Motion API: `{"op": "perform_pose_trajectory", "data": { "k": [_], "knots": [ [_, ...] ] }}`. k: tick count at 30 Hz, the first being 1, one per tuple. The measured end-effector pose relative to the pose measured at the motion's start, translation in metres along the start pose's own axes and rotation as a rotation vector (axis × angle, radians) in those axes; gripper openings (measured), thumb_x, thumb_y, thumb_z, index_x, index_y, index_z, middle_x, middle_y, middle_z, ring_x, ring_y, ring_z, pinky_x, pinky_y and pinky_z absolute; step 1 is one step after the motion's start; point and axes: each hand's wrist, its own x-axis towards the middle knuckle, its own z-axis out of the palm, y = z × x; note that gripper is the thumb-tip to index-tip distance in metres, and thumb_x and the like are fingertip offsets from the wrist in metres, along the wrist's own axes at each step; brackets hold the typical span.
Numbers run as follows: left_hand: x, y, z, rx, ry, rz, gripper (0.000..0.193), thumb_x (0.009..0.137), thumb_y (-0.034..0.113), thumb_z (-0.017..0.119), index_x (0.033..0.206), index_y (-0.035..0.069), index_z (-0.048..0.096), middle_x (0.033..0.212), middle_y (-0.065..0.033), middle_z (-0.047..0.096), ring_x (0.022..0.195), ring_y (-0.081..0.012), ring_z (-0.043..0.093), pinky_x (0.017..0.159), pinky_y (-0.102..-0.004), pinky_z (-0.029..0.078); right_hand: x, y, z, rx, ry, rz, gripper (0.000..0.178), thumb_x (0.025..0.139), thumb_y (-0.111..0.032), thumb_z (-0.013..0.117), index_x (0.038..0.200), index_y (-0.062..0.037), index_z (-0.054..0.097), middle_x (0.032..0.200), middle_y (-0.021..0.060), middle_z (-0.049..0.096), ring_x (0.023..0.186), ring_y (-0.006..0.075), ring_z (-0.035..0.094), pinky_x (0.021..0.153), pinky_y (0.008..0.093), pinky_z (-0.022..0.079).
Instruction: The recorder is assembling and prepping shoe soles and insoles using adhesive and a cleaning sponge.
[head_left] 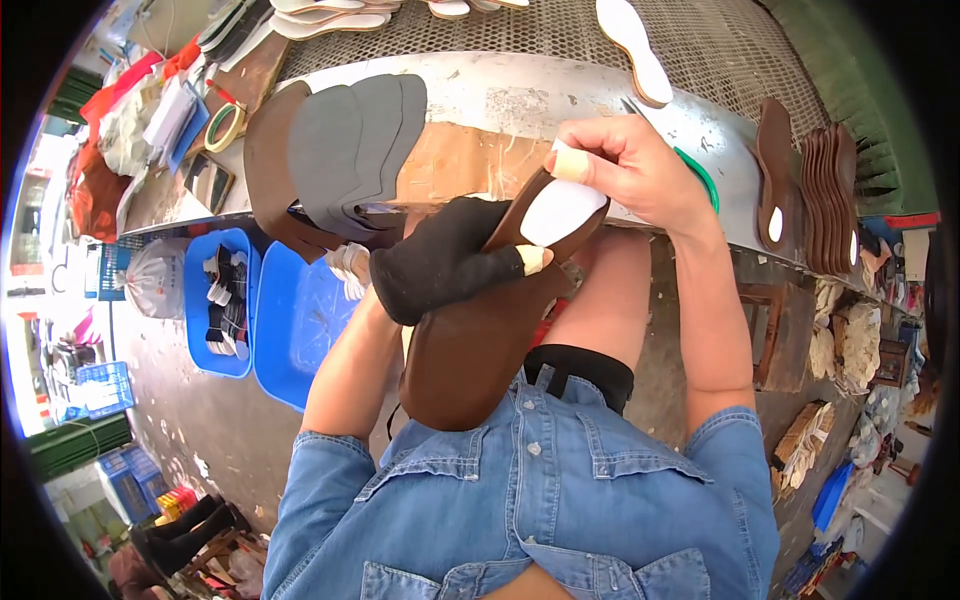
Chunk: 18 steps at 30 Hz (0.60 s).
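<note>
My left hand (450, 255), in a black glove with a bare thumb tip, grips a brown shoe insole (470, 365) around its narrower part. The insole is tilted over my lap, its broad rounded end toward me. A white oval patch (562, 213) lies on its far end. My right hand (640, 170), with light tape around the thumb, pinches the rim at that far end beside the patch. Whether its fingertips also hold something small cannot be seen. Beyond my left hand lie stacked grey and brown cut sheets (350, 150).
The metal bench (500, 75) bears a tape roll (224, 128) on the left, and a brown insole (774, 170) and insole stack (828, 195) on the right. A white insole (635, 50) lies on mesh behind. Blue bins (290, 320) stand below left.
</note>
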Motion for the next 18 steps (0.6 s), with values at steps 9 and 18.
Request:
{"op": "perform_pose_trajectory", "data": {
  "k": [9, 18],
  "knots": [
    [-0.007, 0.012, -0.012, -0.084, 0.043, -0.015, 0.044, 0.08, 0.032, 0.061, 0.102, -0.006, 0.06, 0.082, -0.0164, 0.065, 0.077, -0.0209, 0.06, 0.07, -0.0333, 0.046, -0.018, 0.01, 0.024, -0.101, 0.302, -0.078, 0.018, 0.09, -0.02, 0.056, 0.087, -0.0029, 0.062, 0.063, -0.0031, 0.054, 0.053, 0.0013, 0.045, 0.046, 0.0198, 0.035],
    [-0.007, 0.018, -0.014, 0.021, 0.082, -0.003, 0.041, 0.08, 0.028, 0.062, 0.102, -0.005, 0.06, 0.08, -0.0165, 0.065, 0.074, -0.0209, 0.061, 0.068, -0.0329, 0.046, -0.022, 0.003, 0.041, 0.296, 0.347, 0.04, 0.021, 0.089, -0.022, 0.059, 0.095, -0.002, 0.058, 0.064, -0.0048, 0.052, 0.05, -0.0012, 0.04, 0.042, 0.0154, 0.029]
  ]
}}
